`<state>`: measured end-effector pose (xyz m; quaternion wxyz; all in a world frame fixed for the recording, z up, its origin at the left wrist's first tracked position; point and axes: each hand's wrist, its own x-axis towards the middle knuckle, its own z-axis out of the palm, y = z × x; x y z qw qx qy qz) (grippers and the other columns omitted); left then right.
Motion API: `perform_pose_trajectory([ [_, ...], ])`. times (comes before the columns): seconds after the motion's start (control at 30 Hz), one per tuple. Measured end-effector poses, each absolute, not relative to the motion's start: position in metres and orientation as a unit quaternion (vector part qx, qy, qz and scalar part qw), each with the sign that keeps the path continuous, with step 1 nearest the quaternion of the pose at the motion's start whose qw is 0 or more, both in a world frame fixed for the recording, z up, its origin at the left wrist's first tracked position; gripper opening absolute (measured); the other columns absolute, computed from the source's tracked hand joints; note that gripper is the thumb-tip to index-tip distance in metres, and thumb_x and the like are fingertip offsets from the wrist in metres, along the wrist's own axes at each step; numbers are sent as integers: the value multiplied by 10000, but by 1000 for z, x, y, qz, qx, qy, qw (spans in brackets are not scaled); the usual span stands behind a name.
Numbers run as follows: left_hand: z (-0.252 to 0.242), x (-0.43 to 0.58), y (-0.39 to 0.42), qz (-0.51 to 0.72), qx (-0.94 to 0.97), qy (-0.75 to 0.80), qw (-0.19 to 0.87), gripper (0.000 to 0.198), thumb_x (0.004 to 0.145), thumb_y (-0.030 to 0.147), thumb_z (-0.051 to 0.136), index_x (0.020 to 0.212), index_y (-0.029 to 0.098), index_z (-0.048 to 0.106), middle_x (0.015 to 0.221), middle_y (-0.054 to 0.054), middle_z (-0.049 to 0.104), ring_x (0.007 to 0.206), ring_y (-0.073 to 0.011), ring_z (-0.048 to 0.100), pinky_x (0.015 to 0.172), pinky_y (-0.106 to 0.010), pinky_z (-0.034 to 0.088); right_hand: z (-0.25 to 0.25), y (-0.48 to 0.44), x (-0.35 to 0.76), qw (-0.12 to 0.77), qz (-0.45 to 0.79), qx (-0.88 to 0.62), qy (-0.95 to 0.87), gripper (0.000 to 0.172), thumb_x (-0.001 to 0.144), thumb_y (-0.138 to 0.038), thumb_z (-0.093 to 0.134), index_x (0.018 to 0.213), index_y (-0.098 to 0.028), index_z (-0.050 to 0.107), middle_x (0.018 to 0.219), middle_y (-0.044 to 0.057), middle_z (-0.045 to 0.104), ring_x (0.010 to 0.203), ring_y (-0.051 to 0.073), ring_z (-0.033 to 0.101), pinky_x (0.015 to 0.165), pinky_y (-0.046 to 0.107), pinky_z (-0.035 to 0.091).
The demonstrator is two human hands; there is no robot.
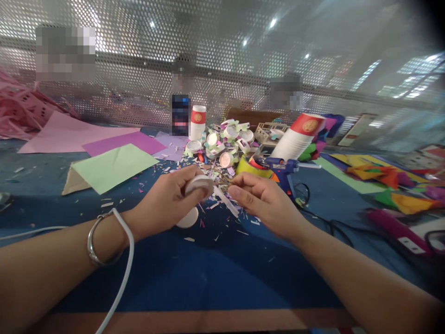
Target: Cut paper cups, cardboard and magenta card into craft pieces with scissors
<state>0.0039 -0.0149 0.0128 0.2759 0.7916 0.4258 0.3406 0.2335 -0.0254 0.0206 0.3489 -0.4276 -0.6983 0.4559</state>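
Observation:
My left hand [174, 195] is closed around a round white piece [200, 185] that looks like the cut-off bottom of a paper cup; motion blurs it. My right hand [260, 197] is pinched shut just to its right, and its fingertips hide whatever may be in them. A white paper strip [225, 202] lies between the hands among small paper scraps. Below my left hand, partly covered by it, a white disc [187, 218] rests on the blue table [201, 278].
Beyond my hands lies a heap of cut cup rings with paper bits [229, 134]. Stacked paper cups [295, 139] lean beside a blue glue gun [283, 171] with its cable. Coloured sheets [121, 167] are at left, a purple power strip [399, 229] at right, a perforated metal panel [222, 69] behind.

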Motion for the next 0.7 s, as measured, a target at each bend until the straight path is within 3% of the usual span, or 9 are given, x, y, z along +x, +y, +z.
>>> perform_pose_trajectory([
  [0.13,13,9,-18,312,759,375,432,90,914,251,593,883,168,609,732,23,620,638,-97,571,572,-199,448,19,-28,229,354,422,-421,-721,303,845,-416,761,935,-180,594,768,-30,540,628,84,451,544,216,344],
  [0.3,16,12,-24,283,722,354,523,141,915,301,613,917,161,599,765,11,648,631,-93,596,543,-181,472,17,-28,224,354,422,-412,-726,253,836,-354,771,884,-156,620,762,-18,568,652,96,465,584,227,378],
  [0.57,15,11,-22,297,755,374,449,177,912,305,618,835,145,628,765,18,602,658,-80,537,567,-172,419,17,-27,224,352,457,-406,-709,191,843,-304,759,867,-143,660,747,-23,578,639,85,457,564,220,362],
  [0.7,14,10,-22,297,755,357,463,189,905,297,632,806,136,618,760,24,566,667,-78,510,579,-175,407,18,-28,225,352,471,-394,-706,180,843,-286,761,859,-138,659,769,-17,579,667,85,467,597,218,378],
])
